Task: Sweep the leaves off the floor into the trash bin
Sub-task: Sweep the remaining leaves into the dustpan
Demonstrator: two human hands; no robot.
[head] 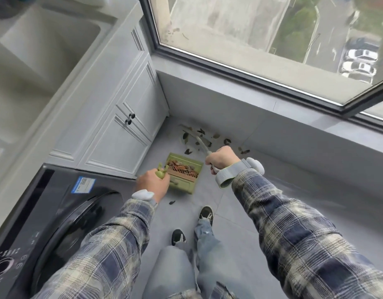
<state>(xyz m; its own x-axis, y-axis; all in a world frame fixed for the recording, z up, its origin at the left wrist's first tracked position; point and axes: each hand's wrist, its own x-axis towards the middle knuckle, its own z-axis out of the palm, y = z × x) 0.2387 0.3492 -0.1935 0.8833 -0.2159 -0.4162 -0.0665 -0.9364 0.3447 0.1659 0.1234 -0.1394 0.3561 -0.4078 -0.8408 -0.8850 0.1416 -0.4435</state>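
Dry brown leaves (202,138) lie scattered on the grey tiled floor in the corner under the window wall. My right hand (221,157) grips the pale handle of a broom (202,145) whose head reaches into the leaf pile. A green dustpan (186,182) stands on the floor just left of the broom, with several leaves inside behind its comb. My left hand (152,184) grips the dustpan's green handle top (161,172). One stray leaf (172,202) lies close to my feet. No trash bin is in view.
White cabinet doors (130,134) with black knobs line the left side below a counter with a sink (46,46). A dark washing machine (52,223) stands at lower left. A low grey wall (272,126) under the window closes off the far side. My shoes (205,215) stand on the tiles behind the dustpan.
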